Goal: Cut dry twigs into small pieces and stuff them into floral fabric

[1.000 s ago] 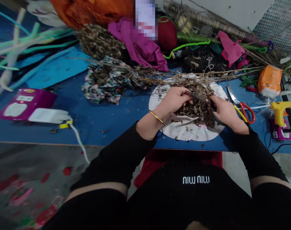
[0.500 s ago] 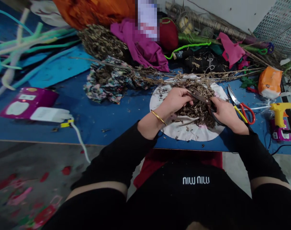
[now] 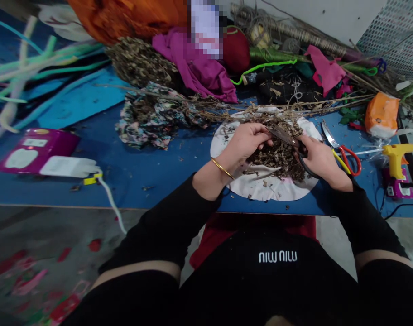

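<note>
Head view, the only one. Both hands work over a white paper plate [image 3: 261, 188] lying on the blue worktop [image 3: 152, 163], near its front edge and right of the middle. The left hand [image 3: 247, 142] is curled, its fingers pressed together and pinching a bit of dried plant stuff at the near-left side of a brown heap of dried cuttings [image 3: 277, 151] that covers the far and right part of the plate. The right hand [image 3: 318, 156] has its grip closed through the dark handles of a pair of black scissors [image 3: 284, 136], whose blades point left toward the left hand's fingertips; whether the blades are apart or shut is too small to tell.

Compared with the pictures from a second and half a second ago, almost nothing has moved: the hands, the scissors and the heap sit in the same places over the plate, and only the camera has shifted a little. By my judgement the snipping of the dried stems goes on in small bites, with the pieces falling onto the heap.

Around them: long dry twigs [image 3: 328, 103] lie across the far rim of the plate. A second pair of scissors with red and yellow handles [image 3: 344, 156] lies just right of the right hand, and a yellow glue gun [image 3: 396, 156] farther right. A patterned cloth bundle [image 3: 152, 115] lies left of the plate, and a purple box [image 3: 33, 149] at the far left.
</note>
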Tool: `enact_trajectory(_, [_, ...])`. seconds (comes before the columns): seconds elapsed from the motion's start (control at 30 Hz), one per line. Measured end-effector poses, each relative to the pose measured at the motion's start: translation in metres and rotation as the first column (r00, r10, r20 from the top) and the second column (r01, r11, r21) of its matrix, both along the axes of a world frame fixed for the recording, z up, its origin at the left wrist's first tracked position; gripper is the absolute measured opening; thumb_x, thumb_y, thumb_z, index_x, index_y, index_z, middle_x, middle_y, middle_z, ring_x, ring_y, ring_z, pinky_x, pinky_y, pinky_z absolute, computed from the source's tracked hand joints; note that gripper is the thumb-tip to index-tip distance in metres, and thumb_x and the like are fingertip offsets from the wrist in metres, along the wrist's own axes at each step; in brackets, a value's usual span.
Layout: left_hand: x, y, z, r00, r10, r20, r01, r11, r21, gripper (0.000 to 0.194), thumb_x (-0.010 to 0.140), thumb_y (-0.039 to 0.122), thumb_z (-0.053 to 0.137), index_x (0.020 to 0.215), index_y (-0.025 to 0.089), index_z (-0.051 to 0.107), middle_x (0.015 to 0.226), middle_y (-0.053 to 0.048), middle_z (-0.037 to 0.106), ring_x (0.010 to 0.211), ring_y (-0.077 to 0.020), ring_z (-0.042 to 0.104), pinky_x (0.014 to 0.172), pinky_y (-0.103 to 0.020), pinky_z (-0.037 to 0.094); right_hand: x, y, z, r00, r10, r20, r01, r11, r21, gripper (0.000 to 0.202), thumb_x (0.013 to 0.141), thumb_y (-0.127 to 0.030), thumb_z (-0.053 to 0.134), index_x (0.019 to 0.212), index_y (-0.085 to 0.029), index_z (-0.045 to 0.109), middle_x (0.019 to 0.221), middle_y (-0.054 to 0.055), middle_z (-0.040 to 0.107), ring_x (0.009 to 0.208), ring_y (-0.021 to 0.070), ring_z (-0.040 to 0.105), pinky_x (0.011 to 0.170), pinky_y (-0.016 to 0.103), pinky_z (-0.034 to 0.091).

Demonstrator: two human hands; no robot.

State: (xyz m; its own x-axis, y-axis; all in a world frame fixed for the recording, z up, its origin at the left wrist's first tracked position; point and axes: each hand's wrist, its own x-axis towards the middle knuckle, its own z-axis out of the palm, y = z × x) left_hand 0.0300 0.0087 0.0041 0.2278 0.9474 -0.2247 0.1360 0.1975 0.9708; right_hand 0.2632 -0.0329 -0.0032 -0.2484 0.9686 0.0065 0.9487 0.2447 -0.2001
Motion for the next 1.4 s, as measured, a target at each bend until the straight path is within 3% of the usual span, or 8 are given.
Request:
enact_trajectory(0.37, [0.0, -0.001, -0.001, 0.999, -0.039, 0.006, 0.039, 0.999, -0.012, 0.011, 0.087, 0.01, 0.066, 0.078, 0.015, 0.069, 0.071, -0.002, 0.072, 0.047, -0.0048, 0.044, 0.05, -0.02, 0.034, 0.0, -0.001, 0.003, 0.999, 0.031, -0.023, -0.032, 0.998, -0.049, 0.04, 0.092, -0.042, 0.049, 0.12, -0.02, 0.066, 0.104, 0.013, 0.076, 0.084, 0.0271, 0.065, 0.066, 0.033, 0.034])
enact_trajectory(0.67, [-0.009, 0.006, -0.007, 0.947, -0.039, -0.32, 0.127, 0.958, 0.257, 0.014, 0.084, 0.023, 0.067, 0.074, 0.017, 0.075, 0.066, -0.002, 0.071, 0.063, -0.0127, 0.059, 0.063, -0.024, 0.042, -0.001, -0.001, 0.008, 0.999, 0.012, -0.031, -0.013, 0.998, -0.06, 0.035, 0.092, -0.041, 0.049, 0.115, -0.021, 0.067, 0.102, 0.013, 0.076, 0.082, 0.027, 0.064, 0.066, 0.033, 0.033])
enact_trajectory(0.77, [-0.011, 0.007, -0.01, 0.947, -0.087, -0.31, 0.175, 0.948, 0.266, 0.016, 0.085, 0.023, 0.064, 0.079, 0.016, 0.076, 0.069, -0.002, 0.073, 0.068, -0.0137, 0.062, 0.069, -0.025, 0.045, 0.0, 0.0, 0.007, 1.0, 0.007, -0.027, -0.009, 0.999, -0.053, 0.036, 0.091, -0.041, 0.05, 0.117, -0.021, 0.066, 0.105, 0.014, 0.076, 0.084, 0.0275, 0.064, 0.066, 0.033, 0.033])
enact_trajectory(1.0, [-0.011, 0.008, -0.016, 0.962, -0.117, -0.247, 0.176, 0.956, 0.234, 0.018, 0.086, 0.027, 0.065, 0.079, 0.015, 0.077, 0.065, -0.002, 0.068, 0.061, -0.0116, 0.055, 0.062, -0.025, 0.04, -0.001, -0.002, 0.009, 0.997, 0.041, -0.07, -0.043, 0.999, -0.031, 0.045, 0.09, -0.043, 0.052, 0.126, -0.019, 0.064, 0.112, 0.014, 0.074, 0.086, 0.027, 0.064, 0.068, 0.032, 0.036])
enact_trajectory(1.4, [-0.01, 0.008, -0.016, 0.972, -0.136, -0.19, 0.167, 0.973, 0.157, 0.019, 0.083, 0.024, 0.063, 0.084, 0.014, 0.079, 0.06, 0.0, 0.062, 0.057, -0.0107, 0.05, 0.059, -0.024, 0.036, -0.002, -0.002, 0.006, 0.999, 0.041, 0.014, -0.04, 0.997, -0.061, 0.027, 0.092, -0.033, 0.046, 0.108, -0.021, 0.064, 0.096, 0.014, 0.074, 0.077, 0.0265, 0.062, 0.065, 0.033, 0.03])
